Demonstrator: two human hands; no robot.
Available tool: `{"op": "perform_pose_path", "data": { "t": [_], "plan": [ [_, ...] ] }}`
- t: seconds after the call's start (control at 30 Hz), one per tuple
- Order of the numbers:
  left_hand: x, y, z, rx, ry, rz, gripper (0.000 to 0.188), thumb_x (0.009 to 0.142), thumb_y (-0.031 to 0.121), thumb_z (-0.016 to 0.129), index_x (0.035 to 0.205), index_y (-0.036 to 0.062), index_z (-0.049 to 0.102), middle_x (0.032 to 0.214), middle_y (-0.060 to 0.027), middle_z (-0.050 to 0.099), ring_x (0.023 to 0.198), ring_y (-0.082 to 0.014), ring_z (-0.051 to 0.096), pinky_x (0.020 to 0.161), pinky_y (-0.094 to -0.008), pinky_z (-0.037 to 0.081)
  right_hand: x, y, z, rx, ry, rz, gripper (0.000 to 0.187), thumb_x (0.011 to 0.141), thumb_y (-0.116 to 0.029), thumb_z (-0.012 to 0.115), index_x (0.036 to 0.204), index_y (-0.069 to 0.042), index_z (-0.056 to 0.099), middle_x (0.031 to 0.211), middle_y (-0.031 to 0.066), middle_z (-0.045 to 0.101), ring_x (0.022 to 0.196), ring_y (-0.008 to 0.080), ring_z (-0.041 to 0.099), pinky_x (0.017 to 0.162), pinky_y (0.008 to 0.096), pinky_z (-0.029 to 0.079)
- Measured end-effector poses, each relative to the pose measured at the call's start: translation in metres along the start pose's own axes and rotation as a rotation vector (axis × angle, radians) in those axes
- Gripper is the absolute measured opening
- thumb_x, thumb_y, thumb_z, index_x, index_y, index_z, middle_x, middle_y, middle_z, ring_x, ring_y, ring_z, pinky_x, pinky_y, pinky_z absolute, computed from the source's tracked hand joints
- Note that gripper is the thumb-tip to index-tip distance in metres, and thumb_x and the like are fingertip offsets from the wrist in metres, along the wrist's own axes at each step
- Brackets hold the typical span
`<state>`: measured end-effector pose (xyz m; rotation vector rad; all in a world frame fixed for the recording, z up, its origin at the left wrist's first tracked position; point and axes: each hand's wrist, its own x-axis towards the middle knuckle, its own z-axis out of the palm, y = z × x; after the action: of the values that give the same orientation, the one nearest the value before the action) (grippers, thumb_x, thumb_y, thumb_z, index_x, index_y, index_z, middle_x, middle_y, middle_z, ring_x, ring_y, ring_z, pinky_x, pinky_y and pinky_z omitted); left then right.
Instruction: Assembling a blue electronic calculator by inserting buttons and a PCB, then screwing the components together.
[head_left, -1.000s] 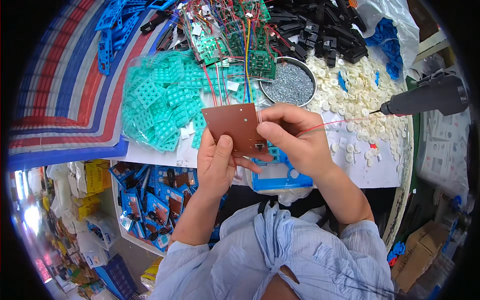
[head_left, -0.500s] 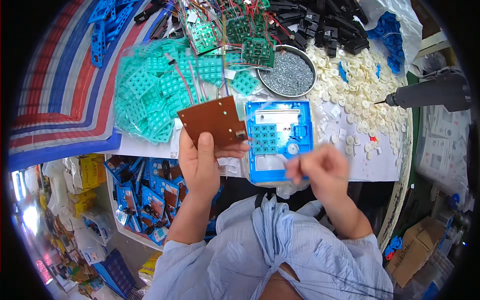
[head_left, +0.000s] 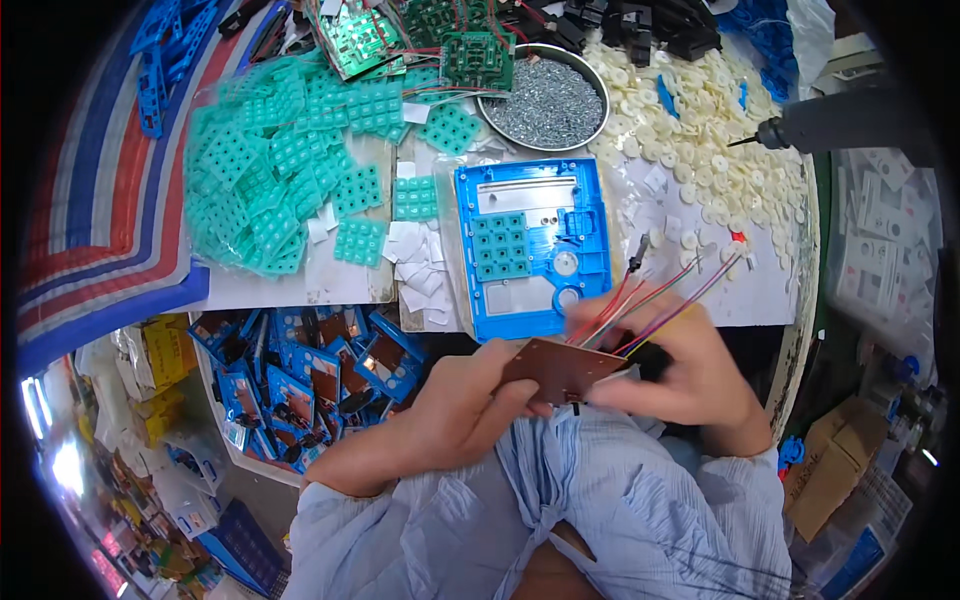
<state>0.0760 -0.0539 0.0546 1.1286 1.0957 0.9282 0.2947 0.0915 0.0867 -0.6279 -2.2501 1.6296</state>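
Note:
My left hand (head_left: 475,405) grips a brown circuit board (head_left: 562,372) low in front of my body, thumb on its plain face. Coloured wires (head_left: 670,305) rise from the board's far side and fan out to the right. My right hand (head_left: 690,365), blurred, closes around the board's right end beside the wires; its far fingers are partly hidden behind them. Beyond the hands a blue plastic housing (head_left: 463,250) lies open side up on the table. A green rubber keypad (head_left: 502,247) and a round white piece (head_left: 566,263) sit in it.
Green keypads (head_left: 270,150) lie heaped at left, below wired circuit boards (head_left: 478,60). A round tin (head_left: 603,120) of screws stands behind the housing. White discs (head_left: 700,130) spread at right, near an electric screwdriver (head_left: 840,125). Blue assembled units (head_left: 300,380) fill a bin at lower left.
The board has moved down and right toward my body and been tilted, its wires now pointing right. My right hand has left the housing's edge and come to the board. The view has shifted.

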Motion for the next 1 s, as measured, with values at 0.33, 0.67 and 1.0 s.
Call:
{"op": "perform_pose_path", "data": {
  "t": [0.33,0.67,1.0],
  "plan": [
    [-0.023,-0.041,0.003,-0.717,0.093,-0.141,0.087,0.105,0.036,0.058,0.165,0.0077,0.001,0.148,-0.0280,0.048,0.124,-0.0288,0.062,0.110,-0.0446,0.044,0.084,0.061,0.010,0.090,0.062,0.189,0.029,0.090,-0.009,0.071,0.117,0.000,0.067,0.091,0.0058,0.071,0.079,0.0106,0.063,0.070,0.0273,0.052],
    [-0.029,-0.038,-0.006,-0.440,0.043,-0.182,0.092,0.099,0.022,0.067,0.165,0.0045,0.005,0.150,-0.0227,0.050,0.123,-0.0257,0.062,0.111,-0.0434,0.041,0.103,0.064,0.008,-0.143,-0.047,0.149,0.029,0.089,-0.005,0.070,0.118,-0.001,0.067,0.080,0.0110,0.070,0.069,0.0150,0.066,0.066,0.0312,0.054],
    [-0.023,-0.005,-0.033,0.274,0.116,-0.212,0.084,0.087,0.005,0.073,0.158,-0.0006,0.030,0.112,-0.0178,0.074,0.098,-0.0250,0.074,0.086,-0.0335,0.055,0.113,0.048,0.013,-0.349,-0.056,0.113,0.027,0.085,-0.011,0.071,0.110,0.000,0.070,0.083,0.0189,0.073,0.079,0.0342,0.073,0.073,0.0412,0.057]
  ]
}}
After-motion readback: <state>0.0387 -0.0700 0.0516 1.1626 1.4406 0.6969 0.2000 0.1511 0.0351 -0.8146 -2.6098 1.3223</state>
